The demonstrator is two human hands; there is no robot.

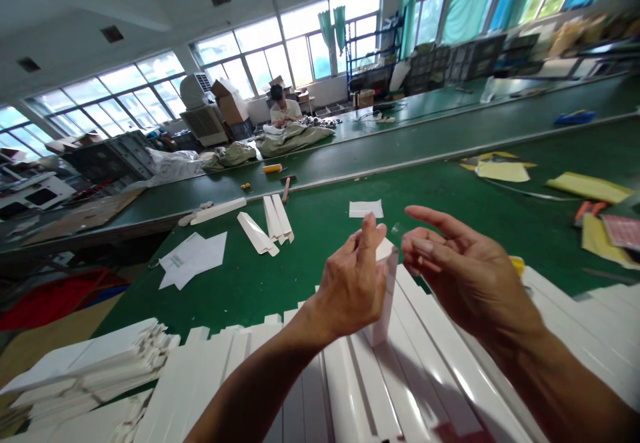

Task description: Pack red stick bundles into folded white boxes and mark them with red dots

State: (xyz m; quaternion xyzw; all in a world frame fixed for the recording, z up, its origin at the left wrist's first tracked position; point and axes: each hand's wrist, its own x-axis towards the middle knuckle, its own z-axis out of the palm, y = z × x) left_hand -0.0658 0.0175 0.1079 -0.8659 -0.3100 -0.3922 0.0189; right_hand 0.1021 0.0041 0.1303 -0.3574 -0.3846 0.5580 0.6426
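Workbench: a wide green flat tabletop (240,289) spreads beneath and beyond both hands.
Row: long glossy white boxes (200,383) lie side by side below the hands, their long axes running away from the person.
Stack: flat white folded cartons (90,356) are piled well to the left of the left hand.
Right hand: the right hand (465,269) is just right of the upright box, index finger stretched toward its top, the other fingers curled by the thumb; I cannot tell whether they pinch something small.
Left hand: the left hand (355,283) grasps the upright box from its left side.
Held piece: a slim white glossy box (391,283) stands between the hands, above the row; its long axis is near upright, the top end tipping slightly right.
Papers: overlapping white sheets (193,256) lie beyond the left hand, far to its left.
Slim cartons: three narrow white cartons (257,233) lie nearer that hand, pointing away from it.
Hammer: a brown-handled hammer (286,189) lies just beyond them.
Small piece: a white rectangular sheet (363,209) lies just beyond the left fingertips.
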